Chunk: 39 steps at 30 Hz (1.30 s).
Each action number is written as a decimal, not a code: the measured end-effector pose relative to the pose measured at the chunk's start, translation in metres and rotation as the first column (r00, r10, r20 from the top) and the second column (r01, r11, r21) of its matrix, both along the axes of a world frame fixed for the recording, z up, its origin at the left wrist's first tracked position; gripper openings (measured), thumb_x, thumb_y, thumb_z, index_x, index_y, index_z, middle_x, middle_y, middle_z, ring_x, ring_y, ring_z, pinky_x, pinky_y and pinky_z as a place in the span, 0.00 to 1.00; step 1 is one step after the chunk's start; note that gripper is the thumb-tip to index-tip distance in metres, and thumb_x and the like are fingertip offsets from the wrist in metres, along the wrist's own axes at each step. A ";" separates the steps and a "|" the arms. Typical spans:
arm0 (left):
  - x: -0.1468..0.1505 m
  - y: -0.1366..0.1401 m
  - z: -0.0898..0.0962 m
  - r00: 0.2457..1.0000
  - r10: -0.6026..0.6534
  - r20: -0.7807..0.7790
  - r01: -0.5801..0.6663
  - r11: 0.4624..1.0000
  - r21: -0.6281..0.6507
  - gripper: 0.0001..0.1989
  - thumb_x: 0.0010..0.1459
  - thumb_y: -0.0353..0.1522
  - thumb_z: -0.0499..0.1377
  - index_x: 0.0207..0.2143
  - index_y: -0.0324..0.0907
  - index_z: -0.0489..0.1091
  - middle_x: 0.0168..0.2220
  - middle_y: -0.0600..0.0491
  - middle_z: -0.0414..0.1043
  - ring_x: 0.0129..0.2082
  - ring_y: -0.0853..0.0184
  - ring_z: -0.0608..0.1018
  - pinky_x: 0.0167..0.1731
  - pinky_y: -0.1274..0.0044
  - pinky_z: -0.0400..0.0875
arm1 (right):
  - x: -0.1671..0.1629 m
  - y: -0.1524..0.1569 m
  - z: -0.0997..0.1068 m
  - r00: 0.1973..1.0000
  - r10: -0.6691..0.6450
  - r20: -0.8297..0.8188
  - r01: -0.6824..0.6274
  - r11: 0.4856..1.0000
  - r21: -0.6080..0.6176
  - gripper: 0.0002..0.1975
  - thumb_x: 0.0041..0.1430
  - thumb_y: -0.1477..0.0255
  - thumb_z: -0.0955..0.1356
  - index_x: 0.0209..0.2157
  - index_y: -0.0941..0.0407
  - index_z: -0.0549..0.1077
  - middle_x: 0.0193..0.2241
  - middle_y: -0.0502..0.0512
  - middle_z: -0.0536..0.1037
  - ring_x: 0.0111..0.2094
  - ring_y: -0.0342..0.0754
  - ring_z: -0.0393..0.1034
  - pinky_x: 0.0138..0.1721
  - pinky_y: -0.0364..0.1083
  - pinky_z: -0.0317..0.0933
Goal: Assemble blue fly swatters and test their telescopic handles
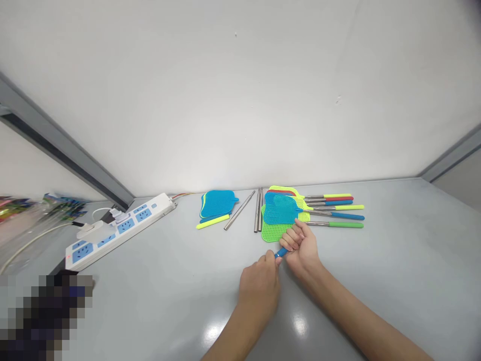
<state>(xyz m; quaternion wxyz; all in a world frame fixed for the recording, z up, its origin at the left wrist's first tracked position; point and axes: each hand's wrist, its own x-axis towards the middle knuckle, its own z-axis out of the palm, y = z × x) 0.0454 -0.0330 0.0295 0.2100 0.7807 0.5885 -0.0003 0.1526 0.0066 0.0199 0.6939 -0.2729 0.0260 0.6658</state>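
Observation:
A blue handle grip shows between my two hands. My left hand is closed around its lower left end. The fingers of my right hand are curled around its other end; both ends are hidden in the hands. Just beyond my right hand lies a stack of fly swatters with mesh heads, among them a blue swatter on top and a green swatter beneath. Their metal rods and coloured grips point right, including a green grip.
Several bare metal rods lie left of the stack. Farther left are loose blue swatter heads and a yellow grip. A white power strip with plugged-in cords and plastic-wrapped items occupy the left. A wall stands behind.

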 end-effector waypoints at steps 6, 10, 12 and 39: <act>0.001 -0.007 -0.003 1.000 0.005 0.006 -0.005 0.999 -0.032 0.16 0.61 0.33 0.36 0.32 0.41 0.61 0.26 0.50 0.69 0.26 0.63 0.73 0.22 0.76 0.53 | -0.003 -0.005 -0.009 0.997 0.013 0.074 -0.015 1.000 0.023 0.23 0.49 0.71 0.64 0.14 0.56 0.43 0.08 0.40 0.43 0.10 0.35 0.36 0.10 0.38 0.39; 0.002 -0.010 -0.001 0.997 0.046 0.059 -0.042 0.997 -0.059 0.16 0.60 0.33 0.36 0.30 0.41 0.60 0.27 0.51 0.69 0.25 0.63 0.71 0.22 0.76 0.52 | -0.004 -0.007 -0.006 0.998 0.029 0.063 -0.031 0.999 0.027 0.23 0.49 0.70 0.65 0.14 0.56 0.44 0.09 0.40 0.43 0.11 0.35 0.35 0.10 0.38 0.38; 0.002 -0.011 -0.001 0.992 0.062 0.105 -0.055 0.996 -0.072 0.17 0.60 0.34 0.36 0.28 0.42 0.60 0.26 0.51 0.69 0.25 0.63 0.70 0.22 0.76 0.52 | -0.004 -0.010 -0.003 0.998 0.025 0.049 -0.026 1.000 0.017 0.23 0.49 0.71 0.65 0.14 0.56 0.44 0.09 0.40 0.42 0.11 0.35 0.35 0.10 0.38 0.38; -0.004 0.005 0.000 0.540 0.398 0.742 0.196 0.797 -0.571 0.16 0.57 0.44 0.42 0.32 0.41 0.58 0.19 0.60 0.56 0.13 0.78 0.55 0.15 0.84 0.51 | 0.017 -0.008 0.015 0.983 0.173 0.057 -0.179 0.973 0.145 0.17 0.51 0.69 0.64 0.16 0.57 0.52 0.11 0.41 0.46 0.12 0.35 0.41 0.12 0.37 0.45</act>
